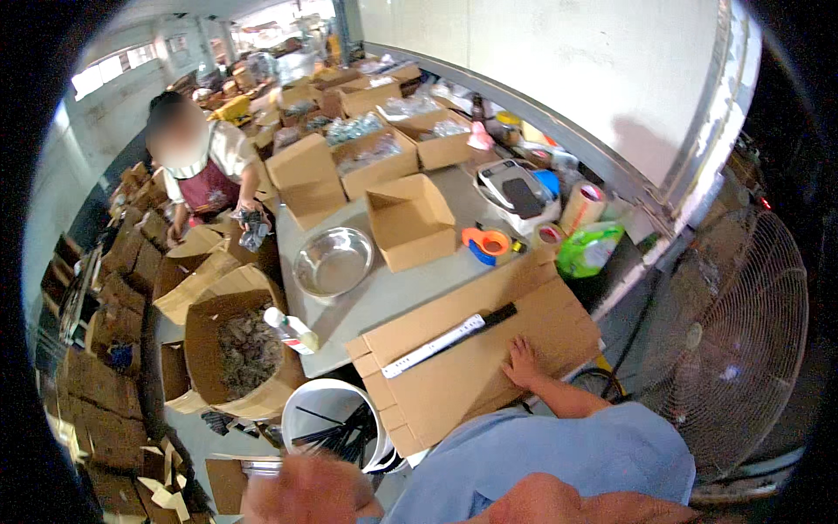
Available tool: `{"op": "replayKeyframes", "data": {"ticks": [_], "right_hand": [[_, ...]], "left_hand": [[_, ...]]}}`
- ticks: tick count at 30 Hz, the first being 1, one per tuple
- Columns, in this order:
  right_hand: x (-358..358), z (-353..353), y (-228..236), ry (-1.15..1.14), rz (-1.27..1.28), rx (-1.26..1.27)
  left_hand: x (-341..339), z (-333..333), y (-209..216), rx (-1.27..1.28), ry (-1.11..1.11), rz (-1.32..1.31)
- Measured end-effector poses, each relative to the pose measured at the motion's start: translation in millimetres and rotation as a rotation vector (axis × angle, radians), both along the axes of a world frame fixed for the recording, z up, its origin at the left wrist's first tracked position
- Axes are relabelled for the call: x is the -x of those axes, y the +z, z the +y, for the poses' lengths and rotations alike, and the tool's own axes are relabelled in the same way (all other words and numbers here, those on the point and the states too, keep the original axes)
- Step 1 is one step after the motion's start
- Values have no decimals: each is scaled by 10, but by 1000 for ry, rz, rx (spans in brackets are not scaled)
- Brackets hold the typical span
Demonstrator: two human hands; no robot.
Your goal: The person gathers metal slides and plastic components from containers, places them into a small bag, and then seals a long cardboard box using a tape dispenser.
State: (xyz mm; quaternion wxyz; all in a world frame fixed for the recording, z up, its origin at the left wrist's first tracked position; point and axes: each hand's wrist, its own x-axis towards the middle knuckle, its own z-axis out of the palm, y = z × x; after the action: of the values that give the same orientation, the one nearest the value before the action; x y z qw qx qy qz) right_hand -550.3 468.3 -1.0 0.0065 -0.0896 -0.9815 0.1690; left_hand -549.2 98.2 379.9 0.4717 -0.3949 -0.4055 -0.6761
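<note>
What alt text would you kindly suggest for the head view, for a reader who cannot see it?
A person's right hand lies flat on a cardboard sheet, near a white strip; the left hand is a blur at the lower edge. Beyond, a metal bowl and an open box sit on a grey table, and a co-worker is at left.

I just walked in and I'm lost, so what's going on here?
A person's right hand rests on a cardboard sheet, near a white strip with a black end lying on it. Their blurred left hand is low, near a white bucket of black strips; whether it holds anything is unclear. Off to the left, a co-worker in an apron holds something grey.
</note>
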Motion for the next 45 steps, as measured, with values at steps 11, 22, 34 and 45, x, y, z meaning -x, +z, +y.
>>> {"op": "replayKeyframes", "data": {"ticks": [11,22,34,45], "right_hand": [[63,-349,276,-132,-135,-15],[1241,-1179,753,175,499,56],[3708,-2640,1505,508,112,-134],[4557,-2777,1123,542,-199,-237]], "left_hand": [[-311,-325,251,-46,-155,180],[-61,-871,32,-44,-85,132],[804,251,-3484,1135,-41,-729],[917,193,-3829,1374,-189,-878]]}}
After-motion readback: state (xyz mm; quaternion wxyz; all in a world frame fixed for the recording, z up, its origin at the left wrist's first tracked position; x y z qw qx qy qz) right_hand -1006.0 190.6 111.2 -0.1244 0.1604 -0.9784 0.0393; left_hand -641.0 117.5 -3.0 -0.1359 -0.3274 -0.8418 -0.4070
